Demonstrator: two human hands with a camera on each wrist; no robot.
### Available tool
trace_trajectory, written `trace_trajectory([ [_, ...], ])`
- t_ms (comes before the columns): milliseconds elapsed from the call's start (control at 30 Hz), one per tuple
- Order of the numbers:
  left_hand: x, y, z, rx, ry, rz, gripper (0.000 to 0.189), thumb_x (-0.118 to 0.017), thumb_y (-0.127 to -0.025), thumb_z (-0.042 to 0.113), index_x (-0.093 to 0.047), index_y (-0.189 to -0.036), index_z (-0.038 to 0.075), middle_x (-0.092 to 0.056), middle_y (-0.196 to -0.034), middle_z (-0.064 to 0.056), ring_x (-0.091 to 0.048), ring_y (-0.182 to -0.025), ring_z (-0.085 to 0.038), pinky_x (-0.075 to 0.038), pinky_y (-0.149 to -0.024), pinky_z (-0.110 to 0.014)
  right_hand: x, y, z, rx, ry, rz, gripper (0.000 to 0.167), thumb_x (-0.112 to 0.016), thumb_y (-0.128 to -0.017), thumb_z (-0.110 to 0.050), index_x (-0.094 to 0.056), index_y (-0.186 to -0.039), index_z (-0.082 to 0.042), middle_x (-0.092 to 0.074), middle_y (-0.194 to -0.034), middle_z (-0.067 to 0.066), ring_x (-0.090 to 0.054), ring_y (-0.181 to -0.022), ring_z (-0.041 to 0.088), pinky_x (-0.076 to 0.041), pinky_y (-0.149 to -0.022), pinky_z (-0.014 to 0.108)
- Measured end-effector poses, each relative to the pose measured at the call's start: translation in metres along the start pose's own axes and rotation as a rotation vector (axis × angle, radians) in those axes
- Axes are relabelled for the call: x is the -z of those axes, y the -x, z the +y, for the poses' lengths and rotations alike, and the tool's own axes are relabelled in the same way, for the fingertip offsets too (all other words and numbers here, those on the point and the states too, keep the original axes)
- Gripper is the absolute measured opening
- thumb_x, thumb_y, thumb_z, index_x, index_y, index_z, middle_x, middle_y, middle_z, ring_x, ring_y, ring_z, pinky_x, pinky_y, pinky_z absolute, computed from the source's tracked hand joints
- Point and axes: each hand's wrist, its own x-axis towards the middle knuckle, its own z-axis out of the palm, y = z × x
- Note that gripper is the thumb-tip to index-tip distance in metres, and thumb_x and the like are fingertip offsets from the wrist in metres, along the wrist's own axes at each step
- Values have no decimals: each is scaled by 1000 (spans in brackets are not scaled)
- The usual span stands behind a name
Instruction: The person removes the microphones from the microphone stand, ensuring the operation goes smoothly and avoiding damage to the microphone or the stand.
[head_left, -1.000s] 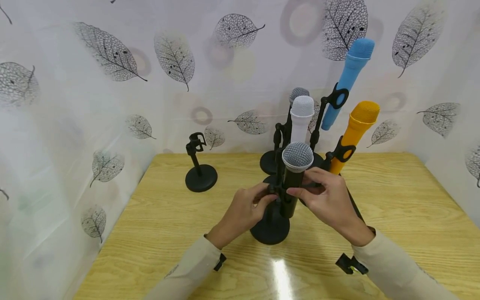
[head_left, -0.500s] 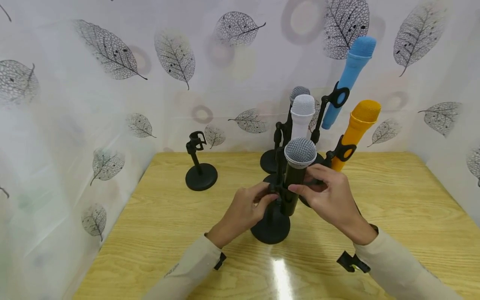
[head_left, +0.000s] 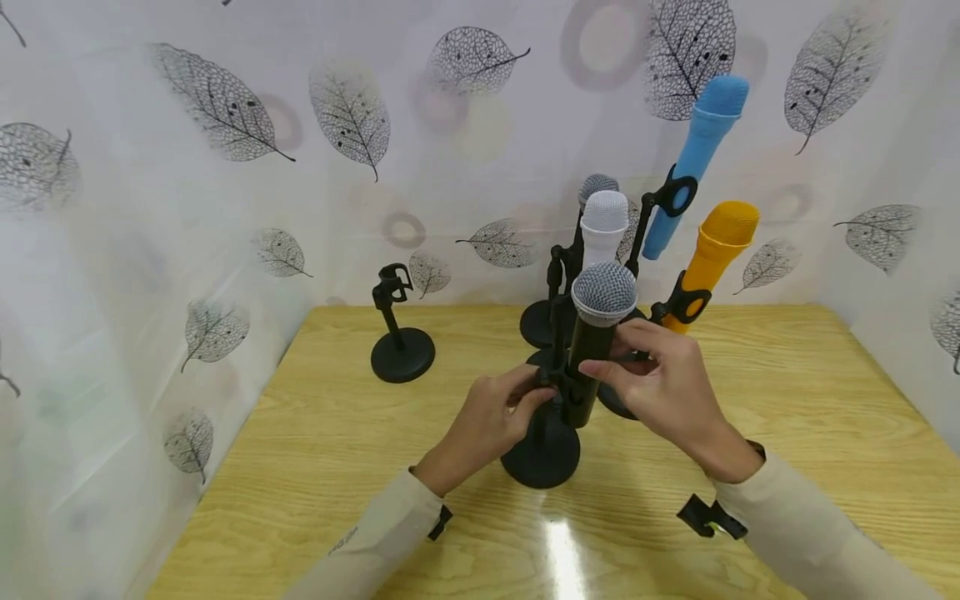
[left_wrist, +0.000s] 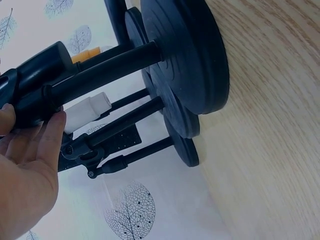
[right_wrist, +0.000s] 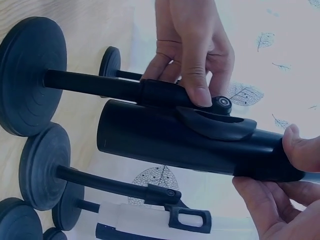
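Observation:
A black microphone [head_left: 592, 342] with a silver mesh head sits in the clip [right_wrist: 220, 125] of the nearest desk stand [head_left: 542, 458], leaning slightly right. My left hand [head_left: 487, 421] pinches that stand just below the clip joint, thumb in front. In the right wrist view the left hand [right_wrist: 192, 50] shows its thumb pressed along the stand's upper tube. With thumb and fingers, my right hand [head_left: 663, 383] grips the microphone's body below the mesh. Just behind stands a white microphone [head_left: 604, 225] in its own stand, partly hidden by the black one.
An orange microphone [head_left: 720, 246] and a blue microphone [head_left: 701, 158] lean in stands at the right. Another silver-headed microphone [head_left: 598, 187] is behind the white one. A stand with a bare clip [head_left: 402, 357] is at back left. Leaf-print curtain [head_left: 480, 150] surrounds the wooden table [head_left: 315, 450].
The black microphone's head has moved up and a little right, tilting further over. My right hand has shifted slightly up and right with it; the left hand has stayed in place.

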Motion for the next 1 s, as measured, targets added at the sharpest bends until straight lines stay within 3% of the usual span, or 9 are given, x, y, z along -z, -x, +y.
trace_trajectory([
  [1000, -2, 0, -3, -29, -35, 27, 14, -65, -100, 12, -69, -113, 7, -76, -100, -4, -72, -83, -11, -56, -71, -18, 14, -19, -16, 43, 78, -17, 19, -88, -76, 1, -71, -77, -8, -62, -73, -5, -57, -61, 9, -50, -56, 13],
])
